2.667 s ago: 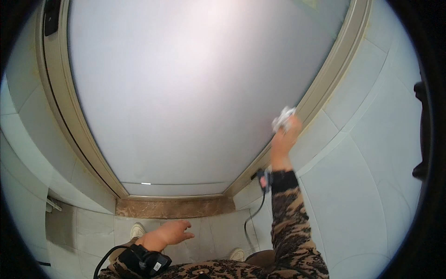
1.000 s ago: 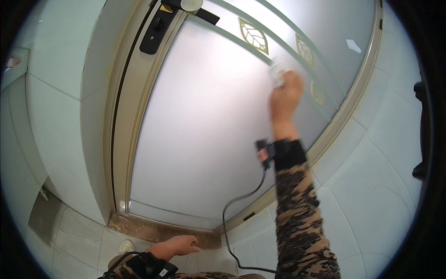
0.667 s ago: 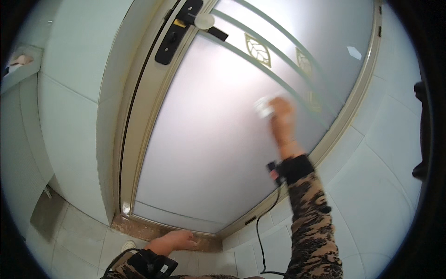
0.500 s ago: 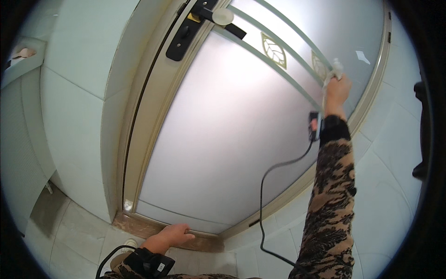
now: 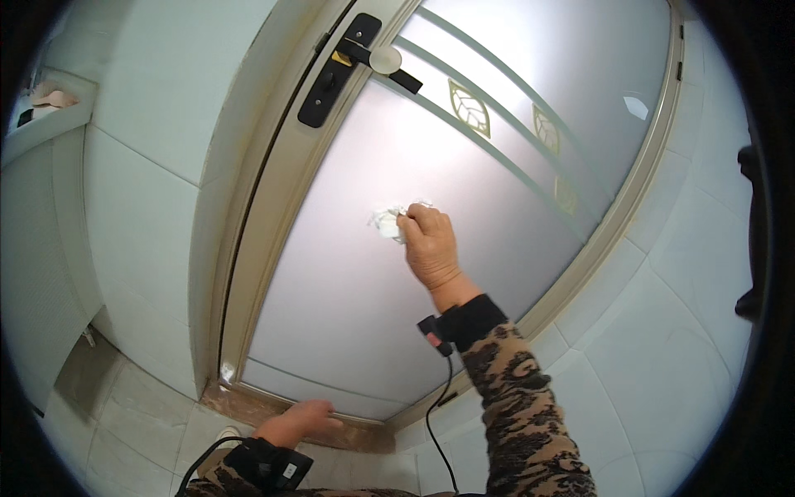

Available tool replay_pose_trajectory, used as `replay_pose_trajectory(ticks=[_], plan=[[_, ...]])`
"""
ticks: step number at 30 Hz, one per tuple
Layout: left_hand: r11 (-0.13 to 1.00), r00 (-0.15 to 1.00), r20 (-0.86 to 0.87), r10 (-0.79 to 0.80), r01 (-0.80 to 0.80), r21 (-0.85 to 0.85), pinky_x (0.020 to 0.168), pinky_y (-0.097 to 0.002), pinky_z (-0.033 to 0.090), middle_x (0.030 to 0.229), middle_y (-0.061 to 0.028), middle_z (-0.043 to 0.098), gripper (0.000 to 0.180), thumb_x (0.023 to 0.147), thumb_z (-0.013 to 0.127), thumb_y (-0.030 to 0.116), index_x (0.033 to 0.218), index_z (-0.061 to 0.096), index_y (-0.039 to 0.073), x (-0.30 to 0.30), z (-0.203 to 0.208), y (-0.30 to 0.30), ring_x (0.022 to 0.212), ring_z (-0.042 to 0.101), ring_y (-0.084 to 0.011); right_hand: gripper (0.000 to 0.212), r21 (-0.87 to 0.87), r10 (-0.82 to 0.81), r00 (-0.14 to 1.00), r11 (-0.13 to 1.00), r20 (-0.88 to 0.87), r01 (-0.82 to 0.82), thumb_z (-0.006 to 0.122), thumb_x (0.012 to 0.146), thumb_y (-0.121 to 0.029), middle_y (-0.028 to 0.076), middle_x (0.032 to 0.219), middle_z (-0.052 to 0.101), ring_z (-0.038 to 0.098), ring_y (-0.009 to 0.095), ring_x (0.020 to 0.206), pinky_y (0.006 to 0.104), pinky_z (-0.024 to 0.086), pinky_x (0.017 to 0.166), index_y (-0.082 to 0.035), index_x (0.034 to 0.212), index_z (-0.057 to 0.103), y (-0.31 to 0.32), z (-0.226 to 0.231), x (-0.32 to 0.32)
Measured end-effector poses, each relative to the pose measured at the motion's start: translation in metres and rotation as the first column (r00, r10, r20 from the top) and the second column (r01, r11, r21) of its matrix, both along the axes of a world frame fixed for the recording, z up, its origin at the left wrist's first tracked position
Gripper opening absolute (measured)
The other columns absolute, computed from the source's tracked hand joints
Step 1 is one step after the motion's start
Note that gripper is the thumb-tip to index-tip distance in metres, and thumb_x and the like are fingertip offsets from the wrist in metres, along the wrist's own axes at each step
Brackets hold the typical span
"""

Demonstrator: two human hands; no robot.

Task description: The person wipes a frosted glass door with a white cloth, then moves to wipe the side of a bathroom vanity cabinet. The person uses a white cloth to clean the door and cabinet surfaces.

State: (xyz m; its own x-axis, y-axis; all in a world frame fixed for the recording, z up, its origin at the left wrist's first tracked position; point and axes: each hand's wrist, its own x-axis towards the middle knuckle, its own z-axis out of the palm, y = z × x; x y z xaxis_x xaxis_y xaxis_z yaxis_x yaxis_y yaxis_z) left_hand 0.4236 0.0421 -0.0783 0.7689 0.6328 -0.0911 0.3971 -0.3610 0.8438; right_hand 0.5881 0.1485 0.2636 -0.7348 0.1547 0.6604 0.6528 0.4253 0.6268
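Against the middle of the frosted glass door, my right hand is closed on a crumpled white cloth. The cloth bunches out from the fingers on their left side and appears to touch the glass. Low at the left, near the bottom of the door, my left hand holds nothing that I can see; it is slightly blurred, with its fingers apart. A small black device with a cable is at my right wrist, and another black device is at my left wrist.
A black lock plate with a lever handle juts out at the door's upper left. Gold leaf patterns and pale bands decorate the glass. Tiled walls flank the frame; a brown stone sill lies below. A ledge at far left bears small items.
My right hand has moved left and down across the glass with the cloth, from the door's right side to its middle. My left hand has barely moved.
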Motion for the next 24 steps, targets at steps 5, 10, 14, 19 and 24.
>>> replay_pose_trajectory(ticks=[5, 10, 14, 19, 24], plan=[[0.999, 0.999, -0.027, -0.047, 0.047, -0.017, 0.086, -0.0444, 0.049, 0.105, -0.0214, 0.066, 0.052, 0.082, 0.064, 0.046, 0.107, 0.064, 0.001, 0.005, 0.000, -0.002, 0.103, 0.060, -0.0382, 0.031, 0.253, -0.045, 0.999, 0.966, -0.026, 0.050, 0.059, 0.072, 0.008, 0.016, 0.102, 0.064, 0.060, 0.035, 0.097, 0.0461, 0.047, 0.086, -0.006, 0.100, 0.064, 0.011, 0.103, 0.060], [0.995, 0.998, 0.050, -0.034, 0.038, -0.089, 0.084, -0.0418, 0.049, 0.101, -0.0195, 0.066, 0.049, 0.083, 0.065, 0.044, 0.105, 0.064, 0.000, -0.006, 0.002, -0.001, 0.098, 0.062, -0.0358, 0.008, 0.572, -0.126, 0.888, 0.723, -0.443, 0.388, 0.060, 0.083, -0.006, 0.015, 0.091, 0.061, 0.056, 0.036, 0.094, 0.0454, 0.047, 0.083, -0.003, 0.089, 0.063, 0.018, 0.232, 0.091], [0.980, 0.995, 0.089, 0.053, -0.035, -0.196, 0.083, -0.0402, 0.049, 0.100, -0.0186, 0.066, 0.050, 0.083, 0.066, 0.043, 0.107, 0.062, 0.000, -0.012, 0.003, -0.002, 0.096, 0.062, -0.0332, 0.009, 0.602, -0.194, 0.820, 0.593, -0.538, 0.535, 0.059, 0.081, -0.007, 0.015, 0.090, 0.061, 0.055, 0.036, 0.090, 0.0451, 0.046, 0.082, -0.004, 0.087, 0.064, 0.040, 0.254, 0.069], [0.979, 0.985, 0.158, 0.074, -0.042, -0.202, 0.084, -0.0412, 0.049, 0.105, -0.0192, 0.066, 0.053, 0.083, 0.066, 0.043, 0.113, 0.060, 0.000, -0.014, 0.000, -0.010, 0.099, 0.062, -0.0339, 0.020, 0.564, 0.001, 0.983, 0.819, -0.182, 0.104, 0.058, 0.079, 0.003, 0.016, 0.088, 0.060, 0.057, 0.035, 0.083, 0.0463, 0.044, 0.078, -0.001, 0.097, 0.062, 0.053, 0.130, 0.002], [0.999, 0.995, -0.090, 0.034, -0.033, 0.005, 0.085, -0.0440, 0.049, 0.110, -0.0198, 0.065, 0.053, 0.082, 0.065, 0.045, 0.114, 0.062, 0.001, -0.024, -0.003, -0.011, 0.104, 0.061, -0.0361, 0.022, 0.203, 0.051, 0.992, 0.976, 0.116, -0.074, 0.062, 0.078, -0.006, 0.011, 0.103, 0.059, 0.057, 0.026, 0.082, 0.0390, 0.042, 0.069, -0.005, 0.100, 0.064, 0.024, 0.015, -0.038]])
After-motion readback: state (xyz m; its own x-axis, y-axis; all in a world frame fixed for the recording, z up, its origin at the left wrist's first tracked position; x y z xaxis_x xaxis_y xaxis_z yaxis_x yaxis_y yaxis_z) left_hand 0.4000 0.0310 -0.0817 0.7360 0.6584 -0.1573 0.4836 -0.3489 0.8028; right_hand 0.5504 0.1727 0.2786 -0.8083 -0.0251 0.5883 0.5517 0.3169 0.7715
